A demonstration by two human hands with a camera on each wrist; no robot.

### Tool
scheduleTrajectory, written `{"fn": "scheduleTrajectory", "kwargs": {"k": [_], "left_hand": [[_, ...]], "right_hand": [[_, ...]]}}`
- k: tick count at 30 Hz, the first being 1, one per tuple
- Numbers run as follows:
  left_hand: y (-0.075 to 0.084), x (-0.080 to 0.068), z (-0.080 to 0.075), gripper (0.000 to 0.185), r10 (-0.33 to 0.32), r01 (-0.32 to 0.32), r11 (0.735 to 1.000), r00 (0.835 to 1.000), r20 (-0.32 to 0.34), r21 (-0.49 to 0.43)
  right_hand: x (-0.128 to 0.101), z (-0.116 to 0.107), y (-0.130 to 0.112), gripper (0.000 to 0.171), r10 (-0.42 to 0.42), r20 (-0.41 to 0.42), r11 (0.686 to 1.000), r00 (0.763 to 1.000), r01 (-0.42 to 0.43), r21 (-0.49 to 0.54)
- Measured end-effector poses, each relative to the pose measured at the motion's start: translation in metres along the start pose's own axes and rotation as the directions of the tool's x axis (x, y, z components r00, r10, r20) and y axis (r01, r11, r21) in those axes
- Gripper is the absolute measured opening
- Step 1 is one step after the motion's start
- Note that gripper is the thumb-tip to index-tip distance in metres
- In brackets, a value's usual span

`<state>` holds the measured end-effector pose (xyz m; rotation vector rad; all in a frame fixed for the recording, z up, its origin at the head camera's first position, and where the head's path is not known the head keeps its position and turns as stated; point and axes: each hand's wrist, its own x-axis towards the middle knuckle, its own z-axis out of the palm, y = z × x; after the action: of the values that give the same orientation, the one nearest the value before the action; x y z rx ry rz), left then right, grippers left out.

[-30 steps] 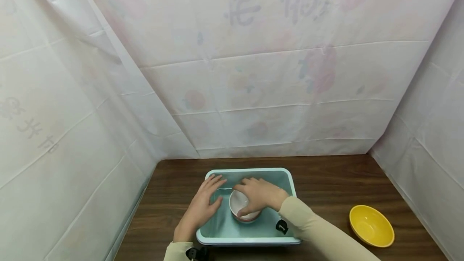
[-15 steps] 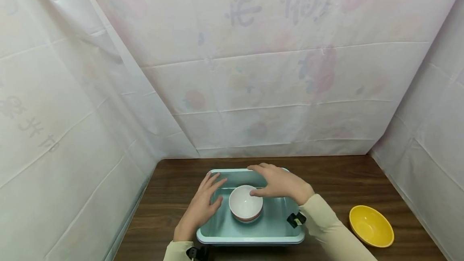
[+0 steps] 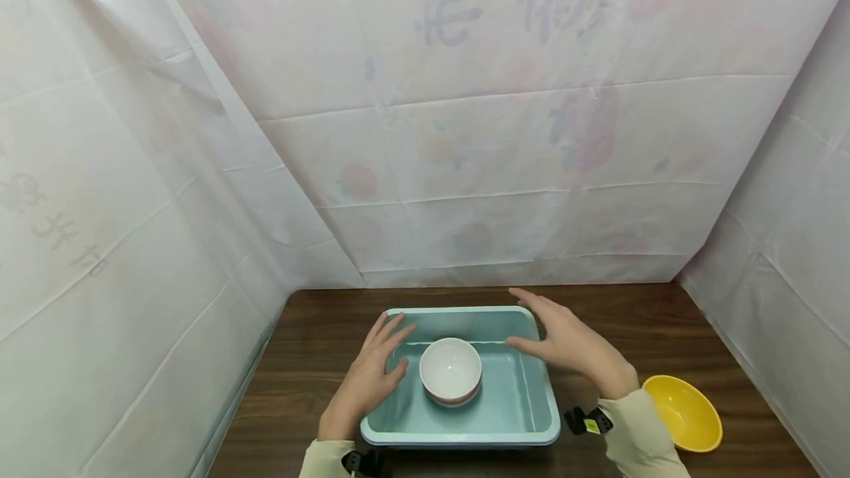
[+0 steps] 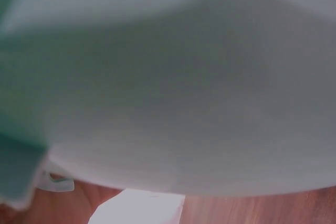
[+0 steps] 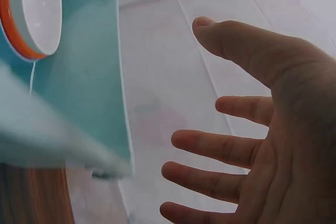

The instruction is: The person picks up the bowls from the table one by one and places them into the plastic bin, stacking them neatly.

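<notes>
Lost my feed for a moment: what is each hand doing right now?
Left hand: open, fingers spread flat on the teal tub's left rim.
Right hand: open, holding nothing, above the tub's right edge.

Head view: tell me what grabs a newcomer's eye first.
A white bowl sits in the middle of a pale teal tub on the dark wooden table. The left hand rests on the tub's left wall, while the right hand hovers open over its right rim. A yellow bowl lies at the right.

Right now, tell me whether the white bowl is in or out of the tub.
In: the white bowl sits upright on the floor of the teal tub.
</notes>
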<state>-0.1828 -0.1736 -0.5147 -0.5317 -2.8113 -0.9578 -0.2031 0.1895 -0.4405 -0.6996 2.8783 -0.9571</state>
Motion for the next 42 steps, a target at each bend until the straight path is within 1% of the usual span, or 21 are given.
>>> {"fn": "scheduleTrajectory", "kwargs": {"k": [3,7,13,22,28,33,35,42], "left_hand": [[0.000,0.000,0.000,0.057,-0.002,0.002,1.000,1.000,0.009,-0.001],[0.000,0.000,-0.001,0.057,-0.004,0.004,1.000,1.000,0.009,-0.006],[-0.002,0.001,0.001,0.057,-0.010,0.010,1.000,1.000,0.009,-0.003],[-0.004,-0.002,0.000,0.057,-0.005,0.005,1.000,1.000,0.008,0.019],[-0.007,-0.001,-0.002,0.058,-0.010,0.010,1.000,1.000,-0.009,0.025],[-0.008,-0.002,-0.001,0.058,-0.025,0.025,0.999,1.000,0.011,0.025],[-0.008,-0.002,-0.001,0.059,-0.029,0.029,0.999,0.999,0.018,0.023],[-0.009,-0.002,-0.002,0.059,-0.004,0.004,1.000,1.000,0.003,0.031]], "right_hand": [[-0.012,0.001,0.011,0.086,0.004,-0.061,1.000,0.998,-0.004,0.000],[-0.025,0.003,0.020,0.083,0.017,-0.136,1.000,0.991,-0.019,-0.012],[-0.044,0.002,0.030,0.083,0.051,-0.211,0.998,0.976,-0.057,-0.025],[-0.073,0.002,0.050,0.088,0.149,-0.268,0.987,0.952,-0.158,-0.009],[-0.081,-0.003,0.063,0.086,0.135,-0.316,0.989,0.939,-0.148,-0.018],[-0.091,-0.003,0.071,0.083,0.141,-0.363,0.987,0.921,-0.160,-0.023],[-0.096,0.000,0.074,0.083,0.150,-0.368,0.985,0.918,-0.170,-0.024],[-0.109,0.010,0.082,0.082,0.184,-0.360,0.975,0.915,-0.215,-0.050]]}}
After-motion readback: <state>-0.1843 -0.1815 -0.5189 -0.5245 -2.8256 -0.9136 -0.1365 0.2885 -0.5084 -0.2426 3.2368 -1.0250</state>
